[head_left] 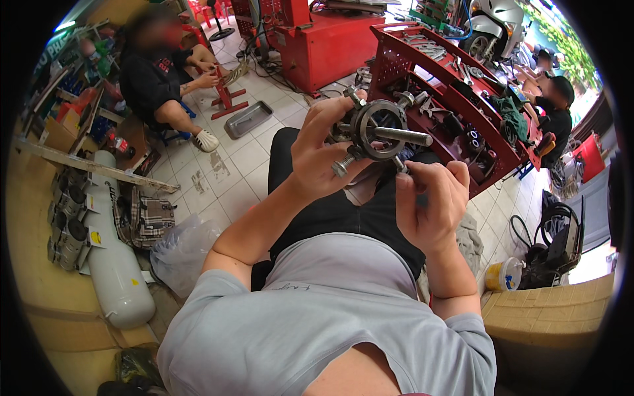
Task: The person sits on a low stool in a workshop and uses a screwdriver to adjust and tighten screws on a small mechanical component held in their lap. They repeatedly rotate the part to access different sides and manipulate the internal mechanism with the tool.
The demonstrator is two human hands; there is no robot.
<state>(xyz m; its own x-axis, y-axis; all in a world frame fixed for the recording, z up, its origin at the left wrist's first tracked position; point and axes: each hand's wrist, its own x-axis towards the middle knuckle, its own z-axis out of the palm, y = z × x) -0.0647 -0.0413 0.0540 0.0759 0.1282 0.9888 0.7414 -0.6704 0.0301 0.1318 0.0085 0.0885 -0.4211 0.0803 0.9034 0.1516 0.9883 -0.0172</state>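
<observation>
In front of my lap, my left hand (318, 155) grips a dark metal ring fixture (358, 132) from its left side. Several bolts stick out around the ring, and a smooth steel rod (409, 136) passes through its middle, pointing to the right. My right hand (432, 201) pinches the head of the lower right bolt (400, 165) between thumb and fingers. Another bolt (342, 166) juts out at the lower left, beside my left palm. Part of the fixture's far side is hidden behind my left fingers.
A red tool cart (492, 142) with wrenches stands ahead right, a red machine (317, 56) beyond. On the tiled floor lies a grey metal tray (249, 119). A seated person (155, 82) is at the far left, another (558, 112) at the right. A white cylinder (119, 264) lies left.
</observation>
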